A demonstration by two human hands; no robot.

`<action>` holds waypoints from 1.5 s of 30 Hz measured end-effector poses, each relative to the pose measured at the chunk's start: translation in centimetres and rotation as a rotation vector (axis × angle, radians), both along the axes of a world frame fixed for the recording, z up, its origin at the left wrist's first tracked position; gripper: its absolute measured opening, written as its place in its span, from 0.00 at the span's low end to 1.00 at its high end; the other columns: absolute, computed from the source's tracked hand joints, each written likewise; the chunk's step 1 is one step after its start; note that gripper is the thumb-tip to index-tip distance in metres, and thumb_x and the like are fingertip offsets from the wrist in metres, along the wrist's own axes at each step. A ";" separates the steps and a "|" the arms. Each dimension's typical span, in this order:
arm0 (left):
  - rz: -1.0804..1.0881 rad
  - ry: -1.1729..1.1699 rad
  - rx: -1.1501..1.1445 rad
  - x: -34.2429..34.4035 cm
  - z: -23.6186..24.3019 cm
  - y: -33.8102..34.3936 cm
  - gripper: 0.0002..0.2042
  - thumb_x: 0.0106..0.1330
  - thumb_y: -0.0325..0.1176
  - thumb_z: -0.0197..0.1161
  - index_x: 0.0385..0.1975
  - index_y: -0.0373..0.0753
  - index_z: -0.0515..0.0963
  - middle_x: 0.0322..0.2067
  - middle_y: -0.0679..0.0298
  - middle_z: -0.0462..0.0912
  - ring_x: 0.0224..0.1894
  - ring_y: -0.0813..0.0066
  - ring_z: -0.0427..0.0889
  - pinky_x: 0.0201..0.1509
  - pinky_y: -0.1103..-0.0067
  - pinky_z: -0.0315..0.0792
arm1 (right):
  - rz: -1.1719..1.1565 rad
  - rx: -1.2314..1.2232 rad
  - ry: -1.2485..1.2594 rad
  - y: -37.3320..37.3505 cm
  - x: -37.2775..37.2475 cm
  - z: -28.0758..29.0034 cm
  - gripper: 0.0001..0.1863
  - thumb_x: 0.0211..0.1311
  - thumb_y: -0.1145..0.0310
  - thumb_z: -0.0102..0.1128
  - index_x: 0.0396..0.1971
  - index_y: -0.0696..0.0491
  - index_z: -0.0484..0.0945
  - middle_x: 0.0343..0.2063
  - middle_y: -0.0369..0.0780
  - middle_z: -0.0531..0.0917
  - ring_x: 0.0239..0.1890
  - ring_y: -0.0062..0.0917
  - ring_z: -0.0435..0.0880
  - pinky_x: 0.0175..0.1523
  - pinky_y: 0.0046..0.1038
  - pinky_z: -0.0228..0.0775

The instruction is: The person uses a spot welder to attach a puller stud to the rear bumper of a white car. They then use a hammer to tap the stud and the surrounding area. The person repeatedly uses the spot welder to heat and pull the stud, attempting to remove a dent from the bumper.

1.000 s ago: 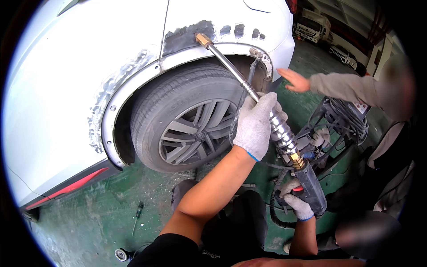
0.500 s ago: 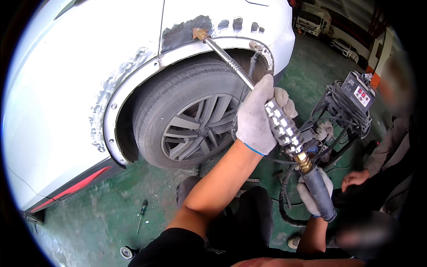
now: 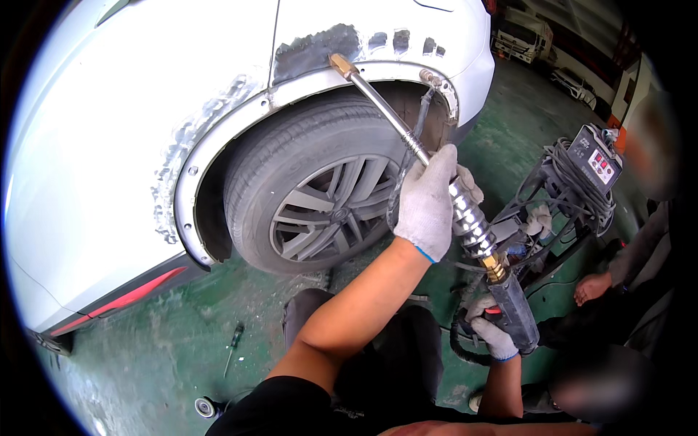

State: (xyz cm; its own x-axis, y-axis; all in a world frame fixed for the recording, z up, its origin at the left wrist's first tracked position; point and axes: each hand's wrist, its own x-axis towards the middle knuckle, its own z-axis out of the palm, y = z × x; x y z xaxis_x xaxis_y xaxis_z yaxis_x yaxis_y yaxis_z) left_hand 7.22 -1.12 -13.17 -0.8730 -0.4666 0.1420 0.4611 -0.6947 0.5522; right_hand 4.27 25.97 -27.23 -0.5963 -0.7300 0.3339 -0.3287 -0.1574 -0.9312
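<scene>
A slide hammer dent puller [image 3: 383,109] slants across the view, its brass-coloured tip [image 3: 341,66] at the lower edge of a dark, bare-metal patch [image 3: 313,54] on a white car [image 3: 116,123]. Whether the tip touches the metal, I cannot tell. My left hand [image 3: 429,203], in a pale knit glove, is closed at the upper end of the ribbed chrome weight [image 3: 472,221]. My gloved right hand [image 3: 490,328] wraps the black handle [image 3: 516,312], a red trigger [image 3: 494,310] showing by its fingers. The wheel [image 3: 334,211] lies under the shaft.
On the right stands a welding machine [image 3: 598,161] with coiled cables [image 3: 563,182] on a cart. A co-worker's hand [image 3: 592,288] is beside it. A screwdriver [image 3: 234,345] and a round black tool [image 3: 206,407] lie on the green floor [image 3: 160,363].
The puller's handle has turned, bringing the red trigger into sight, and my right hand has shifted to the handle's left side. The tip sits slightly lower. The whole view has shifted a little.
</scene>
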 end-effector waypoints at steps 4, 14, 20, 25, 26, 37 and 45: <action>0.042 0.039 -0.002 0.7 1.0 -0.2 0.14 0.79 0.40 0.62 0.30 0.42 0.72 0.26 0.58 0.82 0.26 0.62 0.85 0.30 0.69 0.80 | -0.067 -0.030 -0.027 -0.8 0.7 0.7 0.11 0.56 0.68 0.77 0.34 0.55 0.85 0.34 0.37 0.86 0.40 0.28 0.84 0.53 0.35 0.78; 0.037 0.104 -0.004 0.8 1.2 -0.6 0.14 0.78 0.40 0.63 0.30 0.43 0.71 0.26 0.58 0.82 0.28 0.61 0.85 0.33 0.68 0.80 | -0.066 -0.075 -0.030 -1.4 2.3 3.5 0.09 0.58 0.72 0.76 0.36 0.55 0.84 0.34 0.37 0.86 0.41 0.28 0.84 0.56 0.37 0.77; 0.010 0.143 0.065 1.2 3.3 -2.6 0.16 0.80 0.47 0.60 0.30 0.45 0.70 0.26 0.60 0.81 0.25 0.63 0.82 0.30 0.67 0.80 | -0.089 0.061 -0.032 0.7 3.0 3.5 0.20 0.63 0.70 0.75 0.52 0.57 0.80 0.45 0.39 0.85 0.45 0.29 0.84 0.63 0.41 0.78; -0.182 0.269 0.060 1.4 2.7 0.0 0.22 0.81 0.48 0.52 0.21 0.49 0.62 0.19 0.71 0.68 0.20 0.72 0.70 0.29 0.70 0.68 | -0.356 0.252 0.452 0.9 1.4 5.1 0.17 0.54 0.71 0.77 0.44 0.55 0.83 0.39 0.40 0.85 0.42 0.36 0.86 0.55 0.38 0.79; -0.383 0.538 0.005 1.2 2.0 -1.7 0.23 0.80 0.48 0.52 0.20 0.50 0.58 0.17 0.73 0.64 0.19 0.75 0.65 0.28 0.71 0.62 | -0.578 0.325 0.933 -0.5 0.9 6.5 0.13 0.45 0.73 0.78 0.34 0.54 0.86 0.35 0.40 0.86 0.37 0.36 0.86 0.48 0.34 0.79; 0.126 -0.133 -0.192 -0.6 -1.7 1.3 0.12 0.73 0.37 0.69 0.43 0.38 0.75 0.32 0.61 0.82 0.32 0.69 0.86 0.37 0.74 0.80 | 0.133 -0.301 -0.489 -0.6 0.8 -1.6 0.20 0.56 0.65 0.78 0.45 0.57 0.82 0.29 0.44 0.85 0.33 0.37 0.84 0.50 0.46 0.79; 0.100 -0.079 -0.045 0.2 -0.7 1.1 0.12 0.74 0.40 0.63 0.33 0.39 0.73 0.24 0.58 0.81 0.25 0.61 0.85 0.29 0.69 0.79 | -0.008 -0.141 -0.252 -0.1 1.5 -2.3 0.15 0.59 0.68 0.76 0.43 0.55 0.83 0.35 0.40 0.86 0.41 0.32 0.85 0.59 0.43 0.77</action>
State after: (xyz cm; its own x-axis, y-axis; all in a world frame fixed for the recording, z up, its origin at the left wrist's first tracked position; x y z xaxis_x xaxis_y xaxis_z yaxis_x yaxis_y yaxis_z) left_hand 7.43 -0.06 -13.85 -0.8319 -0.5463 0.0972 0.4805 -0.6215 0.6188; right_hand 5.80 25.83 -29.49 -0.6787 -0.6821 0.2722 -0.0917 -0.2890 -0.9529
